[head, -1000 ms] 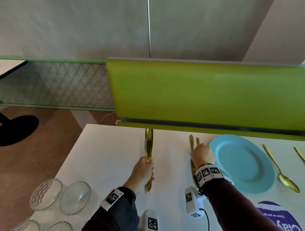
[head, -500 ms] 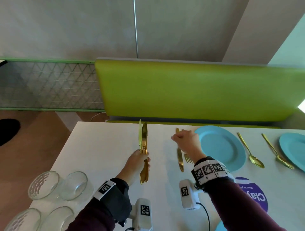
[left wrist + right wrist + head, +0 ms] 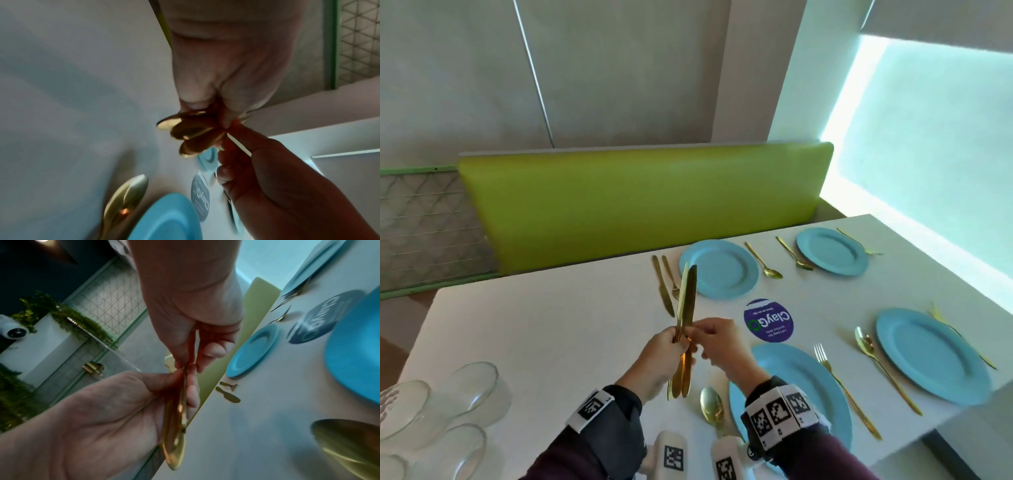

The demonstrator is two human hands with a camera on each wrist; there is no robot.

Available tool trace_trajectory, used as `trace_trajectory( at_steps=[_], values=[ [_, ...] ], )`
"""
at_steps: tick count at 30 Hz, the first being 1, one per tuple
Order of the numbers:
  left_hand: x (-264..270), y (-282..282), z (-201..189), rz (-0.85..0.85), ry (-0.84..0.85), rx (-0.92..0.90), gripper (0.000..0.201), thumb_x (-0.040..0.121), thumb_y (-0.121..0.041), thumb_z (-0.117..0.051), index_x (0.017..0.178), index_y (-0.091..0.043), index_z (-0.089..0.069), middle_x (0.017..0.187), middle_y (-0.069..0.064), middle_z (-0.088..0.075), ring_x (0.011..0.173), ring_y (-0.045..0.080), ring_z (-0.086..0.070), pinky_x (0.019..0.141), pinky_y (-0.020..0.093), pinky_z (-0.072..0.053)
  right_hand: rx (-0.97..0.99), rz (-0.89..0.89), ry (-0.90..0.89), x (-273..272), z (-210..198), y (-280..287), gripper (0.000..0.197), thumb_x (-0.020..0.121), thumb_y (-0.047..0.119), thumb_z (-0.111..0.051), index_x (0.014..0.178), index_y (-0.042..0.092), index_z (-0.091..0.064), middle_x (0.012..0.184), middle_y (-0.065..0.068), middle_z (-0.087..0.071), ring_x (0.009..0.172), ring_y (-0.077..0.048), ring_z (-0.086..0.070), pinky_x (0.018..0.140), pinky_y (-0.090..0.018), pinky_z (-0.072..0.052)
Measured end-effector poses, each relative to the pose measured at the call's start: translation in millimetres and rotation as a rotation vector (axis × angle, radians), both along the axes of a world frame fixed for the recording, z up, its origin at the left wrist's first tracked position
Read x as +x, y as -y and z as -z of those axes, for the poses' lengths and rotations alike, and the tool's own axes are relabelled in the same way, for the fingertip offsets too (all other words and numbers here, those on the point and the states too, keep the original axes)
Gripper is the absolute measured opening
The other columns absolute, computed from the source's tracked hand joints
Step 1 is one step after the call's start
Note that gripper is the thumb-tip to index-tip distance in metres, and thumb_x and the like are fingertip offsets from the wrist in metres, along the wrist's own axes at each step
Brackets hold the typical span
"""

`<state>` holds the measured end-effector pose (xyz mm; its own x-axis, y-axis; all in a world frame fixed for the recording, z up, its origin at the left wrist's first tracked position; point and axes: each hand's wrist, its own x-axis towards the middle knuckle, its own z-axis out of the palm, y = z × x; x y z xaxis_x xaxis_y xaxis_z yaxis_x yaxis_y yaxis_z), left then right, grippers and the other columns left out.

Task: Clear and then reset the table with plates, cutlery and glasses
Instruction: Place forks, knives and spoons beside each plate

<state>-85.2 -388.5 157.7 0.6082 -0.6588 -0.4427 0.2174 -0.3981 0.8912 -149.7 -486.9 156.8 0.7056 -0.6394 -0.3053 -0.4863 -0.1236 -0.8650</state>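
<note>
My left hand [image 3: 677,340] grips a bundle of gold knives [image 3: 686,301] by the handles, blades pointing up, above the white table [image 3: 551,325]. My right hand [image 3: 697,330] pinches one knife in that bundle, just above the left fingers. In the left wrist view the rounded handle ends [image 3: 191,129] fan out under the left hand [image 3: 226,81], and the right hand's fingers [image 3: 236,134] nip a thin edge. The right wrist view shows thumb and forefinger [image 3: 185,363] closed on the knives [image 3: 176,418]. A knife [image 3: 662,289] and a fork [image 3: 671,277] lie left of the far blue plate [image 3: 719,269].
Three more blue plates [image 3: 791,380] [image 3: 832,251] [image 3: 931,353] have gold spoons [image 3: 712,407] and forks [image 3: 842,383] beside them. A purple sticker [image 3: 768,320] sits mid-table. Several glass bowls [image 3: 465,394] stand at the near left corner. A green bench back [image 3: 637,205] runs behind the table.
My right hand left the knife and fork lying by the far plate and came back to the bundle in my left hand. The view swung right, showing more place settings.
</note>
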Motion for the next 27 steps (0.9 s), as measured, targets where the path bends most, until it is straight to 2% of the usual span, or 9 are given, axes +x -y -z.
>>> trace_trajectory(
  at_steps=[2, 3, 6, 8, 11, 14, 18, 23, 27],
  values=[
    [-17.8, 4.3, -0.6, 0.048, -0.016, -0.031, 0.018, 0.099, -0.01, -0.04, 0.095, -0.013, -0.057, 0.083, 0.003, -0.064, 0.069, 0.015, -0.061, 0.053, 0.017, -0.049, -0.008, 0.086, 0.004, -22.4, -0.9, 2.4, 0.01, 0.085, 0.02, -0.065, 0.077, 0.019, -0.071, 0.056, 0.01, -0.057, 0.051, -0.003, -0.048, 0.047, -0.014, -0.037],
    [-25.9, 7.1, -0.6, 0.068, -0.031, -0.051, 0.018, 0.099, -0.01, -0.041, 0.095, -0.011, -0.058, 0.081, 0.004, -0.064, 0.068, 0.016, -0.062, 0.054, 0.017, -0.051, -0.008, 0.121, 0.012, -31.7, -1.0, 5.1, 0.014, 0.083, 0.019, -0.067, 0.07, 0.021, -0.069, 0.055, 0.009, -0.057, 0.051, -0.004, -0.049, 0.047, -0.016, -0.038],
    [-44.8, 19.5, 0.9, 0.081, -0.042, -0.033, 0.018, 0.098, -0.01, -0.042, 0.095, -0.011, -0.059, 0.085, 0.007, -0.068, 0.075, 0.02, -0.065, 0.073, 0.03, -0.056, 0.046, 0.227, 0.041, -57.8, -4.0, 18.4, 0.021, 0.083, 0.014, -0.066, 0.063, 0.021, -0.065, 0.06, 0.002, -0.061, 0.049, -0.009, -0.05, 0.042, -0.017, -0.038],
    [-52.3, 30.4, 1.9, 0.046, -0.043, -0.004, 0.018, 0.098, -0.007, -0.038, 0.096, -0.011, -0.056, 0.087, 0.009, -0.066, 0.072, 0.019, -0.065, 0.068, 0.029, -0.056, 0.058, 0.289, 0.066, -74.5, -7.0, 34.1, 0.019, 0.084, 0.014, -0.064, 0.066, 0.018, -0.065, 0.064, 0.0, -0.062, 0.048, -0.011, -0.049, 0.04, -0.019, -0.037],
    [-60.7, 49.9, 2.2, 0.007, -0.03, 0.011, 0.018, 0.098, -0.005, -0.036, 0.098, -0.008, -0.053, 0.086, 0.011, -0.062, 0.067, 0.017, -0.062, 0.057, 0.024, -0.053, 0.039, 0.326, 0.065, -104.6, -6.8, 71.1, 0.019, 0.085, 0.011, -0.064, 0.066, 0.015, -0.065, 0.06, -0.003, -0.056, 0.043, -0.012, -0.043, 0.038, -0.019, -0.034],
    [-72.7, 74.0, 4.6, -0.003, -0.005, 0.03, 0.019, 0.098, -0.005, -0.035, 0.098, -0.008, -0.054, 0.083, 0.009, -0.062, 0.067, 0.017, -0.06, 0.057, 0.024, -0.049, 0.009, 0.307, -0.027, -140.5, -1.5, 115.4, 0.017, 0.083, 0.008, -0.066, 0.068, 0.014, -0.065, 0.06, -0.009, -0.054, 0.04, -0.011, -0.039, 0.033, -0.016, -0.03],
    [-91.7, 111.6, 11.0, -0.042, -0.006, 0.054, 0.02, 0.098, -0.005, -0.035, 0.094, -0.007, -0.054, 0.077, 0.008, -0.058, 0.059, 0.016, -0.054, 0.051, 0.022, -0.044, -0.031, 0.287, -0.202, -187.0, 18.0, 171.2, 0.014, 0.082, 0.004, -0.065, 0.069, 0.011, -0.065, 0.061, -0.005, -0.056, 0.042, -0.011, -0.039, 0.032, -0.015, -0.029],
    [-111.2, 145.4, 19.4, -0.054, -0.06, 0.057, 0.022, 0.097, -0.003, -0.031, 0.092, -0.007, -0.052, 0.078, 0.009, -0.058, 0.059, 0.016, -0.053, 0.05, 0.022, -0.042, -0.126, 0.169, -0.427, -213.7, 53.7, 216.7, 0.016, 0.082, 0.01, -0.067, 0.068, 0.018, -0.065, 0.064, 0.002, -0.062, 0.047, -0.008, -0.046, 0.04, -0.016, -0.037],
    [-121.1, 159.7, 22.4, -0.091, -0.089, 0.057, 0.024, 0.096, -0.001, -0.03, 0.088, -0.009, -0.051, 0.078, 0.01, -0.057, 0.06, 0.017, -0.053, 0.054, 0.025, -0.043, -0.162, 0.099, -0.538, -214.8, 72.8, 232.5, 0.026, 0.08, 0.015, -0.069, 0.058, 0.024, -0.06, 0.062, 0.007, -0.06, 0.05, -0.003, -0.048, 0.051, -0.016, -0.043]
  ],
)
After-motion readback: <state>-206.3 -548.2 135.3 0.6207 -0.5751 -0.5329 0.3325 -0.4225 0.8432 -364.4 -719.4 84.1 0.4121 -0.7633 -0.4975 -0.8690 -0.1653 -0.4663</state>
